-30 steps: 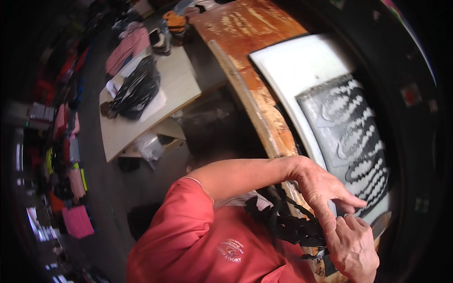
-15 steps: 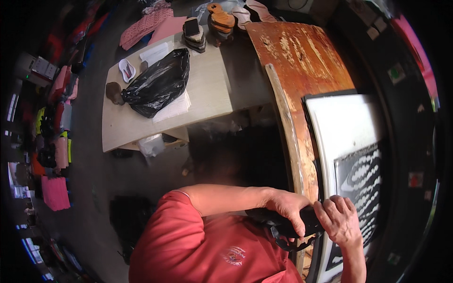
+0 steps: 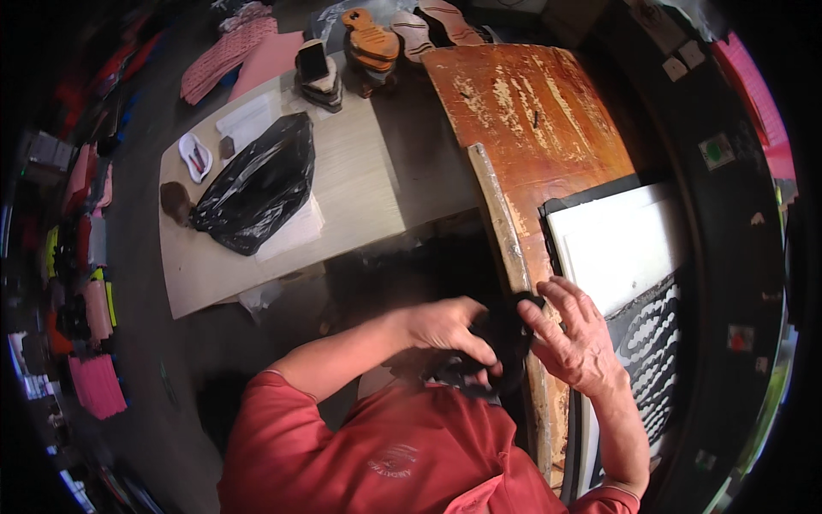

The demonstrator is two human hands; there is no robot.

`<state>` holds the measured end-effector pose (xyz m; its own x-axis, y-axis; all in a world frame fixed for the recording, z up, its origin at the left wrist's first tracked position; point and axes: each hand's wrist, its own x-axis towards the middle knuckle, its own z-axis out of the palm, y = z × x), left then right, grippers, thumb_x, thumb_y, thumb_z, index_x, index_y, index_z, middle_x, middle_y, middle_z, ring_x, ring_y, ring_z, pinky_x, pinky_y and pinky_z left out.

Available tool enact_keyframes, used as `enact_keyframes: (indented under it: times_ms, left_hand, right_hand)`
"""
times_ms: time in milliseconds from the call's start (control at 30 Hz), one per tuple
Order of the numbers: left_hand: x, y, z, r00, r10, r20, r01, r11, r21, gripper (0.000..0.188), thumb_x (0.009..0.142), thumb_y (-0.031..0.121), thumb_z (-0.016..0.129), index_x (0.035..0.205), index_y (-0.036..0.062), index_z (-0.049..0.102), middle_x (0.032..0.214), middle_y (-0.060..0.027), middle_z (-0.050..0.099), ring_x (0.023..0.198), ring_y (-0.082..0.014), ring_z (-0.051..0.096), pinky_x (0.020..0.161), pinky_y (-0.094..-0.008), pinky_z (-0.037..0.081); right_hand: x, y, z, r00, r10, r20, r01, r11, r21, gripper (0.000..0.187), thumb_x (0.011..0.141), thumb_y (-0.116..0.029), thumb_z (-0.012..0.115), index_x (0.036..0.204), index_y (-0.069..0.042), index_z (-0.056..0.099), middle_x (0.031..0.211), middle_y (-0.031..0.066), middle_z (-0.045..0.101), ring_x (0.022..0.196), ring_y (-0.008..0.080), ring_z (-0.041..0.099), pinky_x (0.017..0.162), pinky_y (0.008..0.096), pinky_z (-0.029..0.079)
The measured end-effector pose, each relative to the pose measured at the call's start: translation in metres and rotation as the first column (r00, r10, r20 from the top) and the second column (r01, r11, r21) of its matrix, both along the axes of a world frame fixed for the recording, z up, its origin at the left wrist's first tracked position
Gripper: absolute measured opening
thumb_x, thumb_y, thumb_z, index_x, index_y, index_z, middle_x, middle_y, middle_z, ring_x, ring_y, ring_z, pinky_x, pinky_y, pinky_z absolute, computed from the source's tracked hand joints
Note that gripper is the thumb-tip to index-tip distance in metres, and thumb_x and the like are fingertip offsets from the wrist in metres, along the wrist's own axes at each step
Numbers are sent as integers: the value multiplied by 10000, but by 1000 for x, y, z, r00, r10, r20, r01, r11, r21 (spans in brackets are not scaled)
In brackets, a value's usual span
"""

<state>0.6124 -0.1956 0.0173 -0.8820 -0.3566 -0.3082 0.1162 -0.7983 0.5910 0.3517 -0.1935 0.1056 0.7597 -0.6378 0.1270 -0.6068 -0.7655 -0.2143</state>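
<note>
A dark, limp black piece with cut-out edges [image 3: 507,347] hangs in front of my red shirt, blurred by motion; its exact kind cannot be made out. My left hand [image 3: 455,330] is closed on its left part, thumb pointing right. At its upper right corner, my right hand [image 3: 572,338] has a bit of the black material between thumb and forefinger, the other fingers stretched loosely. Beside that hand lies a black sheet with rows of wavy white cut-outs [image 3: 646,343], on a white board [image 3: 612,240].
An orange-brown worn tabletop [image 3: 522,111] with a wooden edge strip [image 3: 501,223] runs along my right. On the pale table [image 3: 368,163] lie a black plastic bag [image 3: 261,184], a small white tray [image 3: 196,158] and stacked sole-shaped pieces [image 3: 372,38]. Pink sheets [image 3: 265,60] are at the back.
Both hands have moved up and left with the black piece, and they are farther apart. My right fingers have loosened and spread.
</note>
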Motion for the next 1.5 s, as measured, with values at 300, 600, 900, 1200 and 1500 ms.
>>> enact_keyframes:
  times_ms: [300, 600, 900, 1200, 1500]
  left_hand:
    - [34, -125, 57, 892, 440, 104, -359, 829, -430, 327, 911, 22, 746, 1206, -76, 644, 990, -193, 763, 829, -272, 780, 762, -387, 650]
    - [-88, -211, 93, 856, 498, -141, -517, 810, -275, 226, 971, 106, 770, 1138, -44, 752, 1067, -157, 786, 926, -219, 777, 853, -329, 652]
    - [-173, -155, 83, 854, 495, -164, -504, 703, -502, 123, 1006, 58, 710, 1086, -17, 765, 971, -114, 792, 818, -174, 764, 745, -301, 641]
    - [-173, -87, 54, 738, 646, -193, -674, 719, -170, 232, 1003, 88, 733, 1226, 36, 694, 1082, -85, 766, 991, -165, 724, 869, -300, 584]
    - [-87, -148, -2, 707, 635, -312, -685, 724, -79, 636, 993, 225, 759, 1548, 114, 470, 1340, -140, 667, 1289, -327, 639, 1110, -508, 522]
  right_hand:
    - [-82, 69, -71, 686, -673, 275, 713, 698, -69, 384, 838, 34, 761, 1206, -10, 661, 1166, 191, 665, 1038, 397, 651, 884, 463, 543]
    - [-92, 167, -128, 243, -904, 351, 970, 236, -63, 306, 865, 31, 707, 1168, 3, 674, 1255, 204, 630, 1180, 414, 588, 1027, 503, 476]
    - [-68, 113, -80, -160, -777, 609, 741, 313, 594, 654, 868, -252, 847, 1386, 45, 581, 1399, 185, 580, 1351, 349, 549, 1191, 451, 403]
    - [-31, -9, -29, 227, -921, 316, 194, 360, 912, 497, 833, -292, 870, 1198, 2, 705, 974, 56, 733, 873, 168, 679, 792, 336, 560]
    - [-73, -87, 9, 785, -610, 112, 229, 453, 862, 256, 889, -223, 888, 988, -12, 782, 798, 27, 766, 717, 84, 689, 643, 281, 560]
